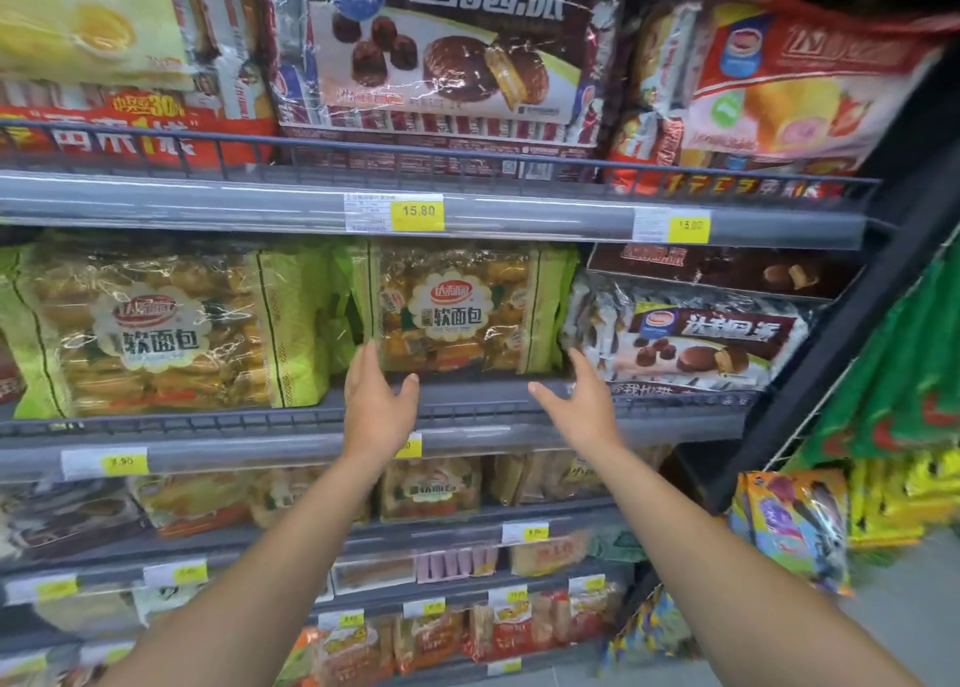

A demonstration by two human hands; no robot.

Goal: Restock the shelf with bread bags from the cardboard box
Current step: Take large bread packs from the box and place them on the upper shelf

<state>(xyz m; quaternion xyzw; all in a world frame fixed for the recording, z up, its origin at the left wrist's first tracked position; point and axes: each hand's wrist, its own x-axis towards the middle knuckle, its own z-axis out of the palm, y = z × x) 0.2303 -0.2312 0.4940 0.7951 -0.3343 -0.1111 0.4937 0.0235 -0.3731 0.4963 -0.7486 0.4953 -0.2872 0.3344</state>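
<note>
Hands raised toward middle shelf [467,416], both empty. Left hand [376,405] open, fingers [366,361] released and spread, tips touching or just short of lower left corner of bread bag [452,312]; contact too close to call. Right hand [582,400] open too, fingers loose, thumb pointing left, just below and right of same bag, not grasping anything.

Bread bag upright on middle shelf, behind low wire rail, clear front showing rolls, green edges, round label facing outward. Larger bread bag [156,333] of same kind standing to its left, tilted slightly, touching or nearly touching it. Chocolate pie packs [696,343] stacked to its right, just beside.

Upper shelf [311,208] carrying big chocolate pie bag [441,52], yellow cake bag [88,31] at left, red cake bag [779,83] at right. Yellow price tags [418,211] clipped along shelf edges. Lower shelves filled with smaller bread and cake packs [431,489], blurred. Green and yellow packs [898,426] hanging at far right. Cardboard box out of view.
</note>
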